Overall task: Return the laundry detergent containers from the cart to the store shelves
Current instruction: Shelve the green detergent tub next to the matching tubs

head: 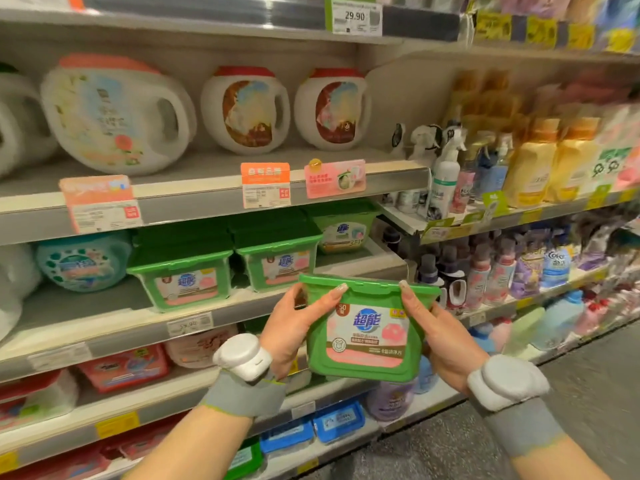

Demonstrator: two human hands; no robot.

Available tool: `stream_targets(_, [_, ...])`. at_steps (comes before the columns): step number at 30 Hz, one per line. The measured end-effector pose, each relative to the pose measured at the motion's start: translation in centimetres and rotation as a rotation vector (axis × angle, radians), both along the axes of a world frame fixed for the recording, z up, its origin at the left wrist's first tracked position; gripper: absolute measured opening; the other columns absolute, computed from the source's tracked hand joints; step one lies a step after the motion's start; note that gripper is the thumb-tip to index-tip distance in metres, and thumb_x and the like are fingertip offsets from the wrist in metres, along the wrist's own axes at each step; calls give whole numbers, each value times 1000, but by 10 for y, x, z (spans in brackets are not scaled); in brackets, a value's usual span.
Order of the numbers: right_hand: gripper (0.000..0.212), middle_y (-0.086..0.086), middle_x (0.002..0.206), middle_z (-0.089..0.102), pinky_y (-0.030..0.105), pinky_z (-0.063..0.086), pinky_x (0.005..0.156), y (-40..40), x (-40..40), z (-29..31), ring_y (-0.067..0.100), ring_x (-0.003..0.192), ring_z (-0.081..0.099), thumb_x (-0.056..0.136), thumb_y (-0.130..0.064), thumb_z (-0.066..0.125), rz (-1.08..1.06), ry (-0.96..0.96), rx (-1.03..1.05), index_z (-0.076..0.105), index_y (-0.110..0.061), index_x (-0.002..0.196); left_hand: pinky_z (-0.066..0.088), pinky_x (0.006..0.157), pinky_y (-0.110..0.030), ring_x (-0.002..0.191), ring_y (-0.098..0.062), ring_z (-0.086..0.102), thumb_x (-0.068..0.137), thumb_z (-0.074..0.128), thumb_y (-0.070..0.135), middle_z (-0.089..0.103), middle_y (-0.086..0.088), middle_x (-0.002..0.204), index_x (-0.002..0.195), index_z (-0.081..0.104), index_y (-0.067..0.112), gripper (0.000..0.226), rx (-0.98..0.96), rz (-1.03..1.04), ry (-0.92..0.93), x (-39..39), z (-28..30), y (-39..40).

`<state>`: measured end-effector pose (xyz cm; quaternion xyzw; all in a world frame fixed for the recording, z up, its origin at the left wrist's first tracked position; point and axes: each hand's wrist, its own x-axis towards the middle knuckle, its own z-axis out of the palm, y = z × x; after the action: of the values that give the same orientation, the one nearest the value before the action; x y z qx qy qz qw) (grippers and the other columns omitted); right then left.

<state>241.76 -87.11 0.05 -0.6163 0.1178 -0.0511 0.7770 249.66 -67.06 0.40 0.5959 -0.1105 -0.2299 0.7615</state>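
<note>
I hold a green detergent pod box with a pink and white label in front of the shelves, its label toward me. My left hand grips its left side, the thumb over the lid edge. My right hand grips the right side the same way. Three matching green boxes stand on the middle shelf behind: one at the left, one in the middle, one further back. The cart is out of view.
White detergent jugs with red caps line the shelf above. Red tubs and blue boxes fill the lower shelves. Spray bottles and softener bottles crowd the bay to the right. Grey floor runs along the right.
</note>
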Motion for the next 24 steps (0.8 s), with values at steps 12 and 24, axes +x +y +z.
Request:
stream_targets(12, [96,4,119,69,48,53,94,-130,119,-27,20,101,70,53,-62,80,61,14,-45,43,-20,131,58,76,-38,93,-25,73,55,87,40,71,-10,113,118,56,12,76,53,332,-21,71,-29,-127])
stream_targets(24, [91,-7,150,39,49,39,109,-158,202,-43,19,131,48,46,-84,72,222,97,-159,44,-55,128,54,85,-30,105,-13,68,69,74,36,72,6,112,122,60,24,56,86,490,-129,117,-34,-161])
